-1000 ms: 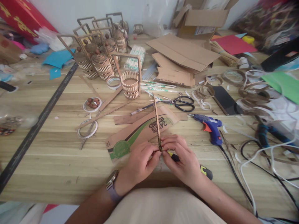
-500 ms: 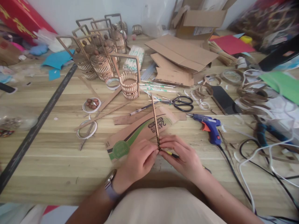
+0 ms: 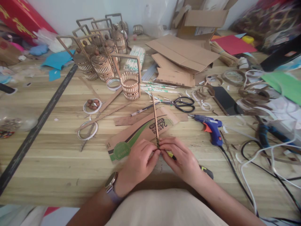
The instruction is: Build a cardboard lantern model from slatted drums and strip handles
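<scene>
Between the fingertips of my left hand (image 3: 143, 158) and my right hand (image 3: 180, 157) is the near end of a narrow cardboard strip (image 3: 155, 117). Both hands are closed on it, thumbs close together, and its far end points away from me. Beneath the strip lies a printed cardboard piece (image 3: 138, 136) with a green band. A yellow and black tool (image 3: 206, 172), perhaps a utility knife, is partly hidden under my right hand. Beyond the strip are black-handled scissors (image 3: 184, 103) and a pen (image 3: 142, 110).
A blue glue gun (image 3: 213, 128) lies to the right, its cord trailing toward me. Farther back stand a small stick basket (image 3: 130, 86) and several lidded ones. Tape rolls, one holding brown beads (image 3: 92, 105), lie left. A phone (image 3: 227, 100) and cardboard sheets (image 3: 183, 51) are at the back right.
The near end of the strip and my fingertips have shifted slightly left and away from me. More of the yellow and black tool shows beside my right wrist.
</scene>
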A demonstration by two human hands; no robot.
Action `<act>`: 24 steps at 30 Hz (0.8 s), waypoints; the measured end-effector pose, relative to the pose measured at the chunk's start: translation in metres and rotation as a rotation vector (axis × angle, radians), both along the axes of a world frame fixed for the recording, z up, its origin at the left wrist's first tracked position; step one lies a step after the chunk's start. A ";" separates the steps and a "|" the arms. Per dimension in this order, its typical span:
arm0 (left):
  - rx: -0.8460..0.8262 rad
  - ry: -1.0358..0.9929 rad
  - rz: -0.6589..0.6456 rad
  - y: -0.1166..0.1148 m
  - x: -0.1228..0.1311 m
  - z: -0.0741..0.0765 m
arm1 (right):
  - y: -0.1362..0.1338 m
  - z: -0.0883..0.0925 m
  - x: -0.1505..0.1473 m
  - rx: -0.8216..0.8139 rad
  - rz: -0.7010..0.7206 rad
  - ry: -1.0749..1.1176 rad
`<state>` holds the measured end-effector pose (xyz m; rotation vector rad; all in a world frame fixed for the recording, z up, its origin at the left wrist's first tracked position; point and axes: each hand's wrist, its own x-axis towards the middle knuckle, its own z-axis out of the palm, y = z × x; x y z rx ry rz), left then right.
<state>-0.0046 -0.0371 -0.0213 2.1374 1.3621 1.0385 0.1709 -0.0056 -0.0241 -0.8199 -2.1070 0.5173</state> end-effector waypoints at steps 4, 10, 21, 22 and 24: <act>0.060 0.003 -0.008 0.001 0.000 -0.001 | -0.001 0.002 -0.002 0.031 -0.013 -0.026; 0.117 -0.072 -0.045 0.000 0.000 -0.005 | -0.003 0.008 -0.004 0.033 -0.031 0.004; 0.075 -0.197 -0.022 0.000 0.001 -0.001 | -0.001 0.012 -0.004 -0.038 -0.055 0.091; 0.067 -0.198 -0.010 0.000 0.001 -0.001 | -0.001 0.011 -0.004 -0.020 -0.062 0.090; 0.051 -0.188 -0.003 0.000 0.001 -0.001 | -0.002 0.010 -0.005 0.013 -0.067 0.087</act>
